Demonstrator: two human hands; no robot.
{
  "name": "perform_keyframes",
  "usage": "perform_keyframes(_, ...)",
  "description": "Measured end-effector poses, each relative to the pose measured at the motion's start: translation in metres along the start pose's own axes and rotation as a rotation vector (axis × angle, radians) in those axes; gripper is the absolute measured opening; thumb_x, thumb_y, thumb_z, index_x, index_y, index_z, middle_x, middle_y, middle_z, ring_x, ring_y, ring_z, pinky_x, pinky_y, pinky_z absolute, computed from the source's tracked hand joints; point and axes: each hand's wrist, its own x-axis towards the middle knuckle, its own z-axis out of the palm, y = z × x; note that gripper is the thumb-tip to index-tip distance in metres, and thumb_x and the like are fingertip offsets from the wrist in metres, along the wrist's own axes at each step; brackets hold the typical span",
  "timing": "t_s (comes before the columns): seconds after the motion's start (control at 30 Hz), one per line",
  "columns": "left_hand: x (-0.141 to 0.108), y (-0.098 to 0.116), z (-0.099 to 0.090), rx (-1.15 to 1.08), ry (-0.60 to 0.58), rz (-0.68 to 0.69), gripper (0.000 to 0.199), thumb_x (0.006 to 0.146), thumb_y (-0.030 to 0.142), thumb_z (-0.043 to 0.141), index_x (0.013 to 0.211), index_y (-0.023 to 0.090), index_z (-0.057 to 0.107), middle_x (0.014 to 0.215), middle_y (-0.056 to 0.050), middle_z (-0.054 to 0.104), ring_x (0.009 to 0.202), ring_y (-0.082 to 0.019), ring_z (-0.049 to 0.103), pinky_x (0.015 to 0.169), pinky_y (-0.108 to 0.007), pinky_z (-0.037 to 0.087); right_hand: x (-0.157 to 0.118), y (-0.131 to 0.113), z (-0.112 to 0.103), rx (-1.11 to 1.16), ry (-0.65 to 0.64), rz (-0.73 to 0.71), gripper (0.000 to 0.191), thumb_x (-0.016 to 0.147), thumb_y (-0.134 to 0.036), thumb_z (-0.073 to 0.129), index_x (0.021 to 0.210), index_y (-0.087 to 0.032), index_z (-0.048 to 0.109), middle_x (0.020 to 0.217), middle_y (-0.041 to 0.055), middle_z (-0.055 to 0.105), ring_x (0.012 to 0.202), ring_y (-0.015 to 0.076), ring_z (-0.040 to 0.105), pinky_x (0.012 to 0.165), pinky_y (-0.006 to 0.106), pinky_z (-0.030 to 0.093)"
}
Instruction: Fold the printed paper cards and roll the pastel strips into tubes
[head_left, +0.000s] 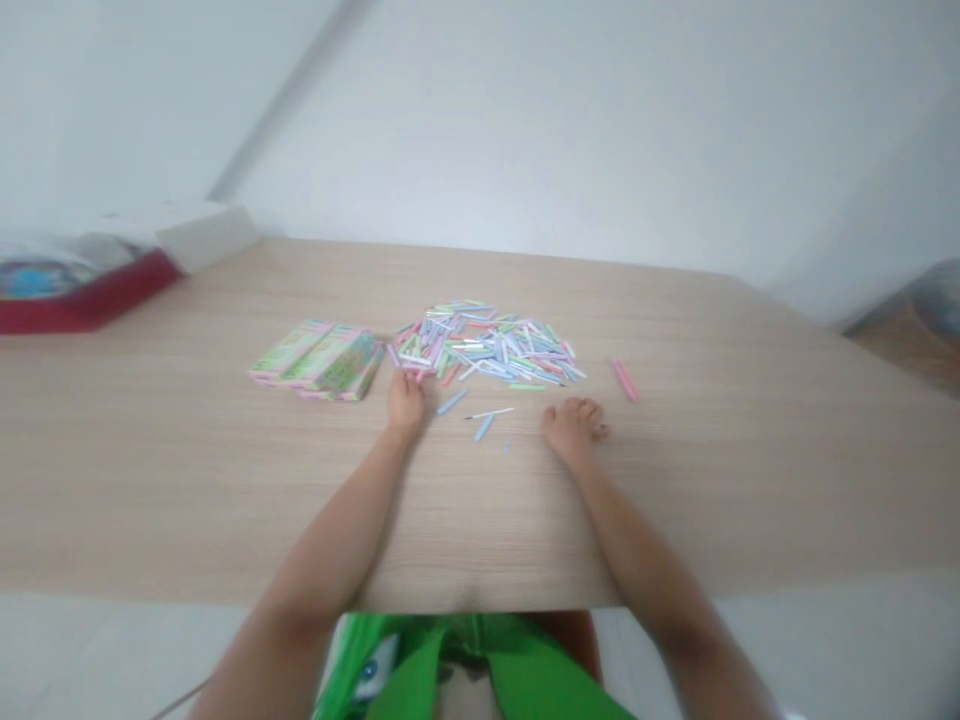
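My left hand (406,402) is closed at the near left edge of a loose pile of thin pastel sticks (502,350). Just past its fingertips lies a purple stick (393,355); whether the fingers grip one is too blurred to tell. My right hand (576,430) rests on the table with its fingers loosely bent and apart, nothing visible in it. Between the hands are a white stick with a dark pointed tip (489,413), a short blue stick (484,428) and another blue stick (451,402).
Patterned flat packs in green and pink (315,358) lie stacked left of the pile. Pink sticks (624,381) lie to the right. At the far left stand a red-edged tray (127,290) and a white box (210,236). A white wall (525,130) rises behind the wooden table (480,540).
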Motion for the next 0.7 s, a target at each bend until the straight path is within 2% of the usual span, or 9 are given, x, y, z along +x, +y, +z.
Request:
perform_keyframes(0.07,0.001,-0.001,0.001,-0.026,-0.003,-0.032,0.022,0.099,0.033,0.036,0.097,0.02,0.053,0.072,-0.002,0.059,0.061,-0.017,0.056,0.066,-0.031,0.048,-0.003,0.002,0.012,-0.006,-0.04,-0.016,0.05,0.092,-0.043,0.044,0.125,-0.008,0.057,0.14,0.0263,0.047,0.135,0.0385,0.036,0.105,0.063,0.029)
perform_keyframes(0.17,0.001,0.0,0.002,0.05,-0.021,0.012,0.011,0.093,0.026,0.048,0.099,0.018,0.053,0.089,-0.006,0.065,0.077,-0.019,0.062,0.078,-0.033,0.05,-0.009,-0.002,0.021,0.017,-0.027,-0.074,0.055,0.094,-0.048,0.04,0.128,-0.008,0.054,0.146,0.0268,0.043,0.139,0.0391,0.032,0.108,0.064,0.026)
perform_keyframes(0.27,-0.003,0.005,0.004,0.258,-0.056,0.079,0.015,0.088,0.017,0.05,0.102,0.017,0.057,0.105,-0.012,0.064,0.097,-0.022,0.063,0.089,-0.036,0.049,-0.009,-0.007,0.021,0.102,-0.002,-0.067,0.055,0.094,-0.052,0.039,0.125,-0.01,0.058,0.145,0.025,0.044,0.137,0.0389,0.035,0.107,0.061,0.029)
perform_keyframes(0.37,-0.009,0.014,0.008,0.514,-0.118,0.134,0.023,0.088,0.019,0.051,0.108,0.018,0.062,0.113,-0.014,0.063,0.108,-0.028,0.061,0.092,-0.04,0.047,-0.009,-0.011,0.018,0.185,0.027,0.002,0.05,0.094,-0.05,0.04,0.12,-0.013,0.061,0.144,0.0234,0.043,0.135,0.0389,0.037,0.104,0.058,0.034)
perform_keyframes(0.43,-0.014,0.02,0.01,0.648,-0.167,0.18,0.025,0.087,0.021,0.052,0.108,0.018,0.065,0.115,-0.015,0.062,0.112,-0.031,0.059,0.092,-0.043,0.045,-0.018,-0.015,0.015,0.196,0.029,-0.003,0.047,0.095,-0.048,0.04,0.12,-0.015,0.061,0.146,0.0232,0.04,0.136,0.0394,0.036,0.102,0.058,0.036)
perform_keyframes(0.53,-0.018,0.028,0.011,0.713,-0.207,0.205,0.024,0.088,0.025,0.052,0.105,0.017,0.067,0.115,-0.017,0.062,0.113,-0.033,0.058,0.092,-0.044,0.045,-0.047,-0.025,0.012,0.131,0.008,-0.169,0.049,0.096,-0.049,0.04,0.127,-0.015,0.057,0.15,0.0242,0.036,0.14,0.0396,0.032,0.102,0.06,0.036)
perform_keyframes(0.63,-0.017,0.03,0.012,0.728,-0.21,0.188,0.024,0.088,0.028,0.053,0.102,0.016,0.068,0.115,-0.017,0.062,0.113,-0.033,0.058,0.094,-0.045,0.043,-0.079,-0.035,0.01,0.032,-0.011,-0.446,0.057,0.096,-0.05,0.041,0.138,-0.013,0.05,0.158,0.0246,0.028,0.148,0.0397,0.017,0.109,0.063,0.026)
perform_keyframes(0.7,-0.013,0.029,0.014,0.741,-0.207,0.158,0.025,0.087,0.029,0.053,0.102,0.016,0.068,0.115,-0.017,0.063,0.115,-0.033,0.057,0.097,-0.045,0.042,-0.088,-0.041,0.011,-0.003,-0.03,-0.548,0.061,0.096,-0.051,0.04,0.143,-0.012,0.046,0.162,0.0238,0.023,0.151,0.0397,0.008,0.112,0.066,0.019)
